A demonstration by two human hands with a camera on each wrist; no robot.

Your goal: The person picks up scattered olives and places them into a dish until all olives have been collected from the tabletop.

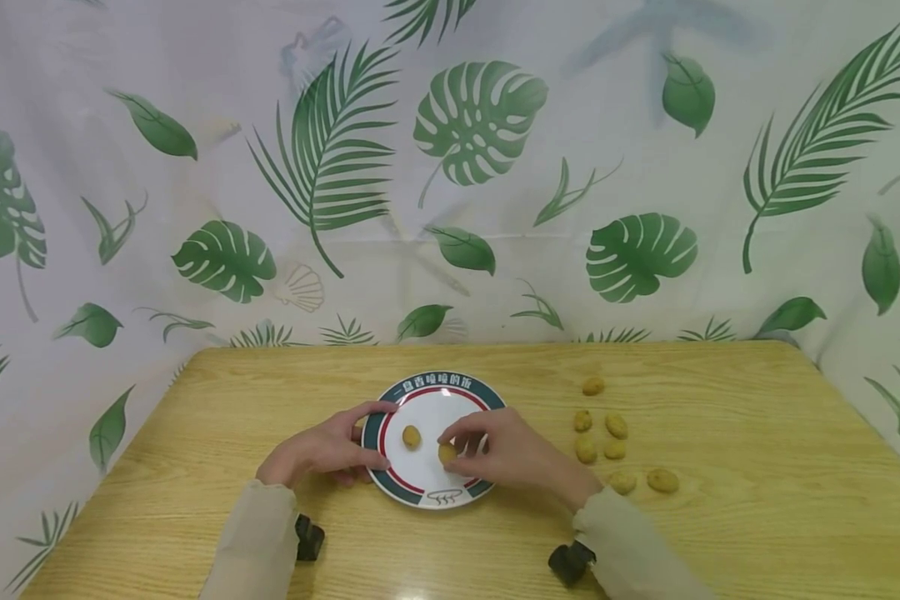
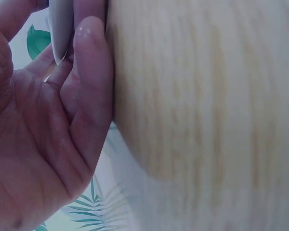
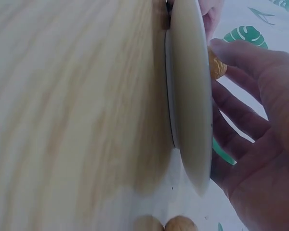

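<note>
A round white plate [image 1: 429, 410] with a dark green and red border lies on the wooden table. My left hand [image 1: 330, 442] grips its left rim, thumb over the edge and other fingers at or below it. The plate's edge [image 2: 60, 29] shows between those fingers in the left wrist view. Over the plate's right half, my right hand [image 1: 506, 450] pinches a walnut [image 1: 447, 454] between thumb and fingertips. Its wavy-lined shell shows at the fingertips in the right wrist view, close against the plate [image 3: 192, 96]. Another walnut [image 1: 411, 437] sits left of it on the plate.
Several more walnuts [image 1: 616, 427] lie loose on the table [image 1: 750, 417] to the right of the plate, some near the right forearm. A white curtain [image 1: 510, 267] printed with green leaves hangs behind the table's back edge and along its sides.
</note>
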